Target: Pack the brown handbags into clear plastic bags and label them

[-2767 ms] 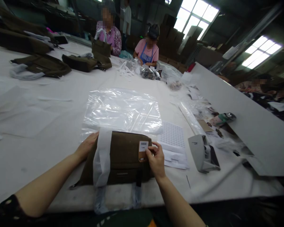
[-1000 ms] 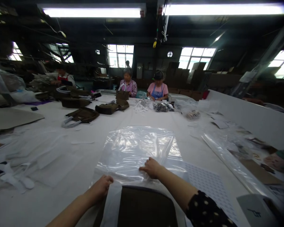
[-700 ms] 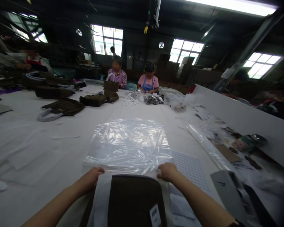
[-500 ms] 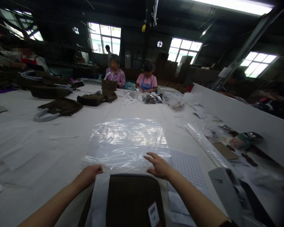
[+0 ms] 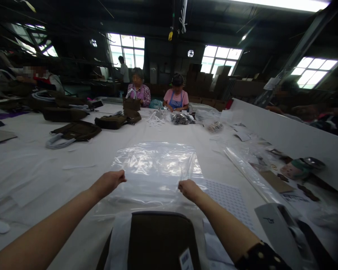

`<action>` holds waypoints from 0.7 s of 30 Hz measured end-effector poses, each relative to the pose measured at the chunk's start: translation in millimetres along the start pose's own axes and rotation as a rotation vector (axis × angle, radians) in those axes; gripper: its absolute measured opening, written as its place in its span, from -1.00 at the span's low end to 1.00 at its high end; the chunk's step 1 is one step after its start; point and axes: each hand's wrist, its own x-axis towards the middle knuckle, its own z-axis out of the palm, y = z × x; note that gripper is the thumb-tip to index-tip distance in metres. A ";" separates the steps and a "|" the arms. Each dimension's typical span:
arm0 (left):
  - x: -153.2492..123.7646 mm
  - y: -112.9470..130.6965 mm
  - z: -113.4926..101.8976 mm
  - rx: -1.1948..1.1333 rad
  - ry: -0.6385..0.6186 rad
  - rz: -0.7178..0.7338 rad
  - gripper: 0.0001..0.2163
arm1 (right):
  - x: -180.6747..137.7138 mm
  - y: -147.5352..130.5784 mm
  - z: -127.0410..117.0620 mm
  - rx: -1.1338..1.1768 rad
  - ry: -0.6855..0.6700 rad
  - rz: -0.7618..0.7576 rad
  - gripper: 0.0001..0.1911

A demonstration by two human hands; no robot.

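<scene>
A clear plastic bag [image 5: 154, 161] lies spread on the white table in front of me. My left hand [image 5: 114, 182] is closed on the left side of its plastic, thumb and fingers pressed together. On the right side, my right hand [image 5: 189, 188] pinches the plastic too. Between my hands the film looks stretched and slightly raised. Nearest my body is a dark olive fabric bag [image 5: 160, 240], with a pale wrapped strap [image 5: 120, 240] along its left and a white barcode tag [image 5: 186, 259] on its front.
To the right lie a printed sheet [image 5: 228, 198], a grey tape dispenser [image 5: 281, 232], a roll of clear film [image 5: 250, 180] and a jar [image 5: 301, 168]. Several dark bags [image 5: 76, 131] lie at the left. Two co-workers [image 5: 176, 95] sit across the table. A white partition [image 5: 287, 127] runs along the right.
My left hand has moved forward from the plastic's near edge. My right hand, spread before, has closed on the plastic. The film's near part has lifted and shifted.
</scene>
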 end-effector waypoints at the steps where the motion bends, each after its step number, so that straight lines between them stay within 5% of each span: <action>1: 0.1 4.4 -8.7 0.027 0.055 0.008 -0.84 | 0.6 -0.7 -10.5 -0.007 0.047 0.026 -0.88; 4: -7.5 17.0 -28.3 0.181 0.178 0.044 -0.82 | -8.1 0.9 -41.4 -0.029 0.188 0.081 -0.84; 7: -20.6 25.7 -23.0 0.293 0.192 0.019 -0.81 | -28.3 2.7 -49.0 -0.052 0.230 0.134 -0.77; 13: -37.7 24.6 40.4 0.115 0.049 -0.062 -0.68 | -69.0 -8.4 27.9 0.019 0.027 0.209 -0.93; 17: -49.7 13.5 55.0 -0.072 0.183 -0.167 -0.77 | -90.6 -1.2 71.0 0.196 0.090 0.270 -0.89; 21: -61.5 2.5 50.9 -0.346 0.401 -0.367 -0.81 | -105.4 15.7 85.7 0.479 0.317 0.442 -0.72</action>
